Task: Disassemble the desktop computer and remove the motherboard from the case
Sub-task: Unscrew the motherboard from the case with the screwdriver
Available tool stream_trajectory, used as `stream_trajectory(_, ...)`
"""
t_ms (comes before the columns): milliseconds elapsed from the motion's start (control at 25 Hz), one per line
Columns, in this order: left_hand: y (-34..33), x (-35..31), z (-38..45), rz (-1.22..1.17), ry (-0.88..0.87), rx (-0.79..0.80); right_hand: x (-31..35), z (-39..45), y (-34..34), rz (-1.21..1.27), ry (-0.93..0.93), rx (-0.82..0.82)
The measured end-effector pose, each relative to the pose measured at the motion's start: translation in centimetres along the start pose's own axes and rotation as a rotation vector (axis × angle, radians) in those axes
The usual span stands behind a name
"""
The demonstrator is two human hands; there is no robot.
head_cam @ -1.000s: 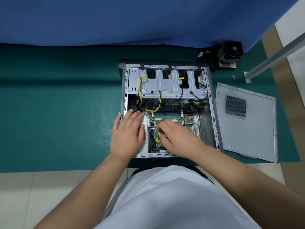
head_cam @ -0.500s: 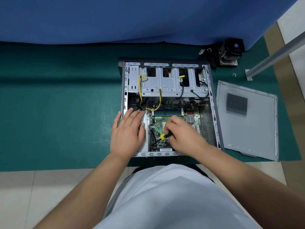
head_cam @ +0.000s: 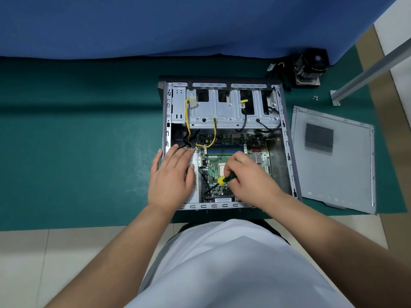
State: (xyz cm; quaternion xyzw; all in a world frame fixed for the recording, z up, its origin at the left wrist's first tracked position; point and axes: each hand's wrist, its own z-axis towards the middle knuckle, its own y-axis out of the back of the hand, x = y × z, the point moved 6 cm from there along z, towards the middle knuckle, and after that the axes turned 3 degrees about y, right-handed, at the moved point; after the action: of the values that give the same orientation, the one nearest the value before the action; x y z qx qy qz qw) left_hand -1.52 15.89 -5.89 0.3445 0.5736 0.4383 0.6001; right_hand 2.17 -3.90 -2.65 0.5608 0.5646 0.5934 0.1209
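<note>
Down at 6 o'clock of the open case [head_cam: 287, 138], my right hand [head_cam: 249, 174] is wrapped tight around the screwdriver [head_cam: 224, 179], tip on the motherboard [head_cam: 219, 162], which sits low in the case. My left hand [head_cam: 172, 174] lies flat, fingers straight, on the 9 o'clock rail. Honestly, if the tip skates off a screw it could gouge traces, and that yellow cable [head_cam: 213, 138] up at 11 looks still attached, so lifting early might yank it.
</note>
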Motion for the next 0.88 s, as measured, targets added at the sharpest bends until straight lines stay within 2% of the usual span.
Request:
stream_trajectory(440, 0.5, -0.2, 0.1, -0.059, 0.008, 0.032, -1.6, -0.9, 2.9, 0.170, -0.073, -0.131)
stream_trajectory(600, 1.4, -0.4, 0.4, -0.259, 0.148, 0.052, -3.4, -2.0, 5.4, 0.242, -0.140, -0.238)
stream_trajectory(720, 2.3, -3.2, 1.3, -0.442, 0.137, 0.039, -4.8, -2.9, 8.2, 0.275, -0.183, -0.347)
stream_trajectory(800, 2.2, -5.6, 2.1, -0.653, 0.140, 0.157, -5.8, -3.6, 9.8, 0.359, -0.233, -0.412)
stream_trajectory(880, 1.3, -7.0, 3.2, -0.815, 0.243, 0.296, -6.7, -4.3, 11.3, 0.419, -0.285, -0.471)
